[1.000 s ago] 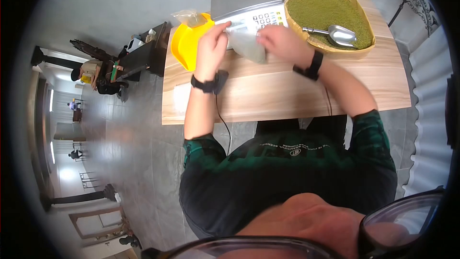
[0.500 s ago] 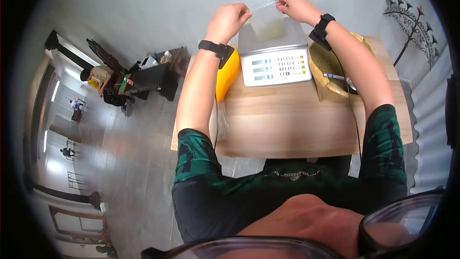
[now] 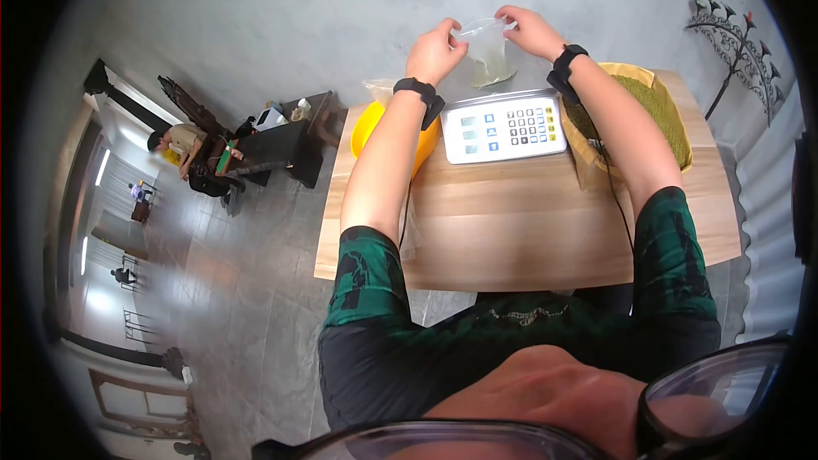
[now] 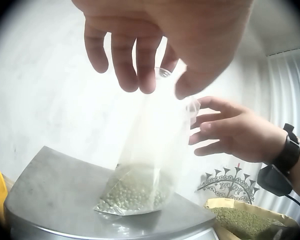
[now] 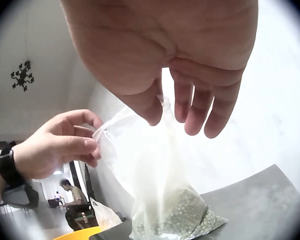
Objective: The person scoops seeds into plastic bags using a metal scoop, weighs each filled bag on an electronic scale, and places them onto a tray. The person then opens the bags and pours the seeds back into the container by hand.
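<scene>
The thumb and index finger of the left hand [image 3: 434, 55] pinch one side of the mouth of a clear bag [image 3: 492, 55]; those of the right hand [image 3: 532, 32] pinch the opposite side, the other fingers loosely spread. Below the fingers, the bag hangs upright, green beans [image 4: 132, 192] gathered at its bottom, which seems to rest on the metal pan [image 4: 55, 185] of a scale [image 3: 503, 128]. Nearer the body than the fingers are its displays, too small to read. Beyond the right fingers, to their right, stands an open sack [image 3: 588, 162] of beans; to the left of the left fingers, a yellow basin [image 3: 366, 128]. The step looks like settling the bag for weighing. The next move probably calls for steadying it, then easing both pinches evenly, so it neither slumps nor spills.
</scene>
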